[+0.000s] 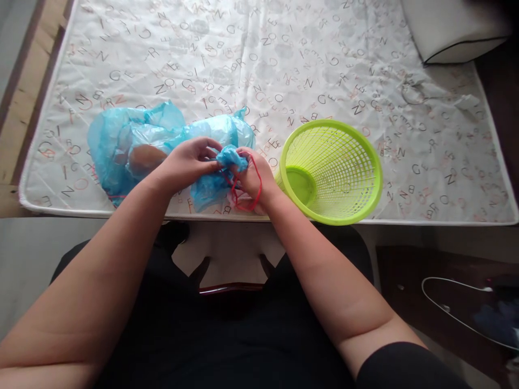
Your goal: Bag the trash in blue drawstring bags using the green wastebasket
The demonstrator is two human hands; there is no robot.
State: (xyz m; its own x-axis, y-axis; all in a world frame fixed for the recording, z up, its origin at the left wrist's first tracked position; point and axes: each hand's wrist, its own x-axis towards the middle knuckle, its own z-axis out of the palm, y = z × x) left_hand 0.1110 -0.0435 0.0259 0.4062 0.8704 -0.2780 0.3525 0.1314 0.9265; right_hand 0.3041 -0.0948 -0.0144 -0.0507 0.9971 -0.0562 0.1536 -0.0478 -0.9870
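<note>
The bunched neck of a blue plastic bag is between my two hands, just above the near edge of the mattress-like surface. My left hand pinches the bunch from the left with thumb and fingertips. Closed around its other side is my right hand, with a red string looped over it. Crumpled blue plastic hangs below my fingers. Behind and left of my hands lies a larger translucent blue bag, with a brown rounded item showing through.
A lime-green mesh basket is tipped toward me right of my hands, by the near edge. The letter-printed surface extends away from me. A white, dark-piped cushion-like object sits at the far right. A white cable lies below right.
</note>
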